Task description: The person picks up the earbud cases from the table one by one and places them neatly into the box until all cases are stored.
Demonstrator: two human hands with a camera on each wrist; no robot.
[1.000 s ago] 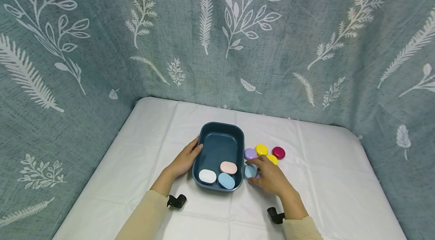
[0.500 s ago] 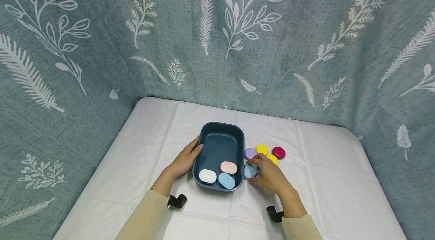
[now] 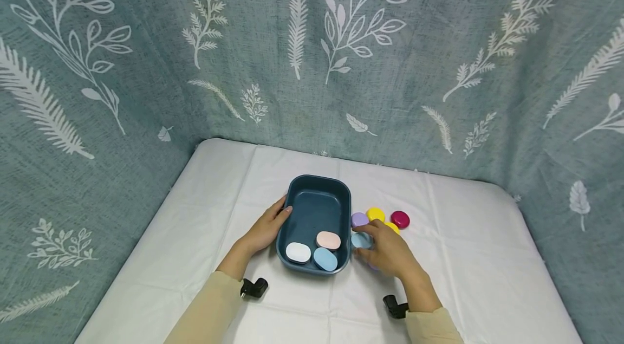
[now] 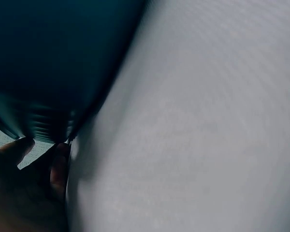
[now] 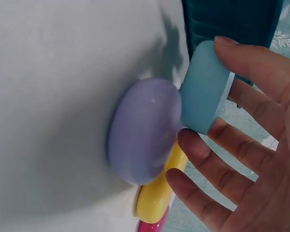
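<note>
"What does the right hand (image 5: 275, 174) have?"
"A light-blue block (image 5: 205, 89), pinched between thumb and fingers."
"And around it?"
"A glossy lavender oval (image 5: 145, 130) just beside it on the white bench (image 5: 48, 72), then a yellow piece (image 5: 159, 198) and a partly visible magenta one (image 5: 154, 226). Behind the block, a dark teal container (image 5: 227, 19)."

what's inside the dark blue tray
At the near end of the dark blue tray lie a white block, a pale pink block and a light blue block, all rounded. I see nothing else inside. Anything beneath the blocks is covered and can't be seen.
</note>
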